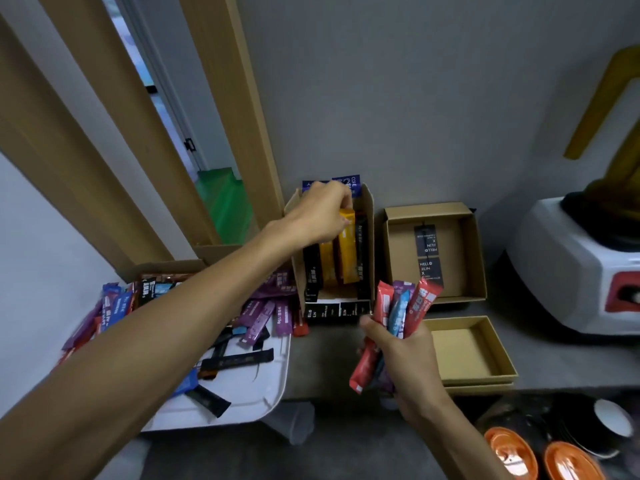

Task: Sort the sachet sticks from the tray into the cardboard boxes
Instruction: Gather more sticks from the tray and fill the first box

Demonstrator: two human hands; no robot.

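My left hand [320, 211] reaches over the tall cardboard box [369, 237] by the wall and pinches the top of a yellow sachet stick [348, 251] that stands inside it beside black and orange sticks. Nearer to me, my right hand [405, 358] grips a bundle of sachet sticks [403, 306], red, blue and purple, fanned upward. The white tray [256, 386] at lower left holds several purple, blue, black and red sticks. A shallow cardboard box [479, 251] to the right holds two black cards, and in front of it sits another shallow cardboard box [498, 351] with nothing visible inside.
A white blender base [575, 268] with a dark jug stands at the right. Two orange lids [540, 459] and a dark bowl sit at lower right. A further cardboard box [166, 266] lies behind the tray. Wooden door frames rise at left; a grey wall backs the boxes.
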